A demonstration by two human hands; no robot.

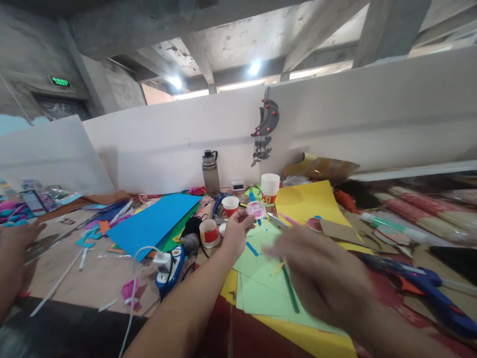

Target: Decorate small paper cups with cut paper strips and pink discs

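Note:
My left hand (234,234) reaches out over the table, its fingers pinched on a small round clear container with pink inside (256,210), held up near a red-and-white paper cup (230,205). My right hand (320,273) hovers lower right over light green paper sheets (261,291) and a green stick (290,293). Motion smears this hand, so its fingers cannot be made out. A second paper cup (209,232) stands just left of my left hand.
Craft clutter covers the table: a blue sheet (152,223), a yellow sheet (309,201), stacked cups (270,186), a water bottle (210,174), a blue glue gun (428,288) and a blue device with a white plug (169,266). Another person's hand (13,258) rests far left. A white partition (167,144) stands behind.

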